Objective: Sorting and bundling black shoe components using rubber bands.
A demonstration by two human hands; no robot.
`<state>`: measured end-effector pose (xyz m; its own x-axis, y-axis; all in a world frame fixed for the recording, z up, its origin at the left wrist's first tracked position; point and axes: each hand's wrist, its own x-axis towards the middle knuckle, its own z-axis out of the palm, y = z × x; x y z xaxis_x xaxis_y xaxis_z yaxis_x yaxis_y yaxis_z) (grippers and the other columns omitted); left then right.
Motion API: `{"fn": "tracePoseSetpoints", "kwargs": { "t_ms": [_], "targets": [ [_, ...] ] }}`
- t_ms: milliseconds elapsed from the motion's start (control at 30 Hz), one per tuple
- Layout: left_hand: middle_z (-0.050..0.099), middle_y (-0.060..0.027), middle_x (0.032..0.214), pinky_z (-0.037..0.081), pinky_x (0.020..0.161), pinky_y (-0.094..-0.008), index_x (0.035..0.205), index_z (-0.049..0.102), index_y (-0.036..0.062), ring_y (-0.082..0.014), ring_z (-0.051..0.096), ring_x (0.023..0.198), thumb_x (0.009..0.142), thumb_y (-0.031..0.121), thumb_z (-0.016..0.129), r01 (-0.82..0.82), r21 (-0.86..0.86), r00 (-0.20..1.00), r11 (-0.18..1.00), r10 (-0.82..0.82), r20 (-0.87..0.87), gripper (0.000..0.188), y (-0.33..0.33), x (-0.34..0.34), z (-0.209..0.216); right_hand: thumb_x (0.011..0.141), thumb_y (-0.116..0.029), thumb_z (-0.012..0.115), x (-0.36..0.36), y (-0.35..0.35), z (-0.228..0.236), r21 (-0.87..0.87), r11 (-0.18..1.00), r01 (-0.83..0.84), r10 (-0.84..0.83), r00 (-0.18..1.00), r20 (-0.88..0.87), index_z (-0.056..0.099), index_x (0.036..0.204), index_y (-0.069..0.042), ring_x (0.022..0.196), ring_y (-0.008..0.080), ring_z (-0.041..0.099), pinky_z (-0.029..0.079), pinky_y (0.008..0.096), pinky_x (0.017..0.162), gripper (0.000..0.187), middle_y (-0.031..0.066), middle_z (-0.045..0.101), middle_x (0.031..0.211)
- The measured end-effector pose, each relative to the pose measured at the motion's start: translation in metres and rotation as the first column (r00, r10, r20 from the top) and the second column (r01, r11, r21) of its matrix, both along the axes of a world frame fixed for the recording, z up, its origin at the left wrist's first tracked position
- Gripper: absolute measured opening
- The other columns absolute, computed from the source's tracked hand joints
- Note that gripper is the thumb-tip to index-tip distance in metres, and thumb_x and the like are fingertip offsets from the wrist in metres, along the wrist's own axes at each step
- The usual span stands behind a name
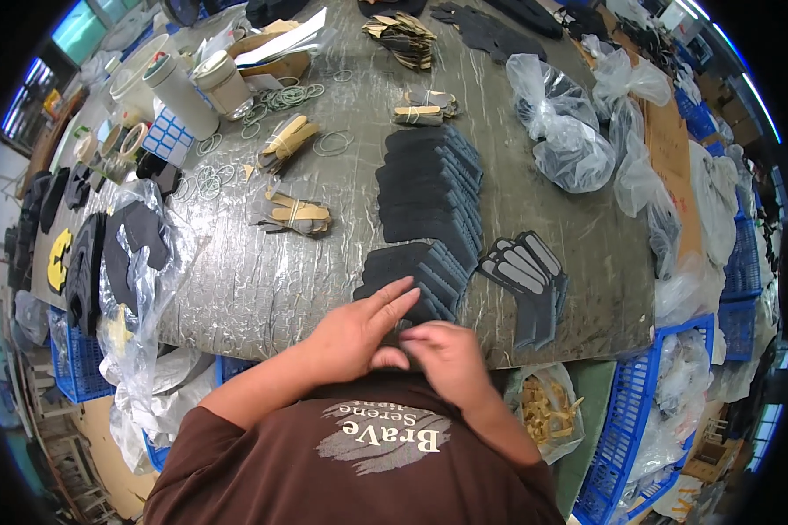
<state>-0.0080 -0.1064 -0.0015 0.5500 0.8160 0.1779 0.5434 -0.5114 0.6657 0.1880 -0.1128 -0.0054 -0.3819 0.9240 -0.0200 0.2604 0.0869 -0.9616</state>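
A long row of overlapping dark fabric pieces (425,188) runs up the middle of the table toward me, with blue-grey edges along its right side. My left hand (363,332) rests at the near end of the row, its fingers stretched over the lowest pieces and its thumb apart. Close beside it, my right hand (451,354) has its fingers bent together in a pinch near the left thumb. What sits between those fingers is too small and hidden to make out. Right of the row lies a small fanned stack of dark glove pieces (534,293) with grey finger strips.
Rubber-banded bundles of tan strips (298,214) lie left of the row, near loose rubber bands (210,182). A white canister (179,96) and a jar (223,85) stand far left. Clear plastic bags (569,144) lie right. Blue crates (630,411) and a scrap bag (547,407) flank me.
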Motion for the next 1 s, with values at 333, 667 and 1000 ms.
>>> {"fn": "tracePoseSetpoints", "kwargs": {
  "t_ms": [333,667,1000],
  "targets": [
    [0.034,-0.0239,0.138,0.05,0.082,-0.0429,0.139,0.024,-0.0009,-0.0417,0.051,0.111,0.073,0.064,0.053,0.04,0.043,0.99,0.998,-0.045,0.136,0.097,-0.006,0.006,-0.004,0.083,-0.001,0.06,-0.026,0.0,-0.002,-0.309,0.932,-0.19,0.068,0.928,-0.365,0.062,0.087,0.004,0.075,0.0097,0.056,0.046,0.0257,0.065,0.006,0.0057,0.06,0.083],
    [0.032,-0.0244,0.139,0.05,0.081,-0.0427,0.14,0.022,0.0,-0.0428,0.051,0.11,0.076,0.063,0.053,0.055,0.0,0.971,0.998,-0.054,0.232,0.095,-0.005,0.005,-0.003,0.085,-0.003,0.06,-0.028,-0.002,-0.001,-0.453,0.878,-0.153,-0.024,0.932,-0.362,0.064,0.083,0.002,0.071,0.0051,0.052,0.043,0.0206,0.062,0.007,0.0017,0.059,0.081],
    [0.054,-0.0122,0.116,0.047,0.08,-0.0329,0.098,0.065,0.0089,-0.0243,0.056,0.093,0.078,0.004,0.067,0.001,-0.208,0.91,0.978,0.086,0.406,0.021,0.003,-0.006,0.002,0.092,-0.007,0.044,-0.016,-0.002,-0.014,-0.612,0.747,-0.26,-0.24,0.754,-0.612,0.051,0.091,-0.006,0.062,0.0031,0.046,0.039,0.0183,0.054,0.007,-0.0015,0.051,0.076]
  ]
}}
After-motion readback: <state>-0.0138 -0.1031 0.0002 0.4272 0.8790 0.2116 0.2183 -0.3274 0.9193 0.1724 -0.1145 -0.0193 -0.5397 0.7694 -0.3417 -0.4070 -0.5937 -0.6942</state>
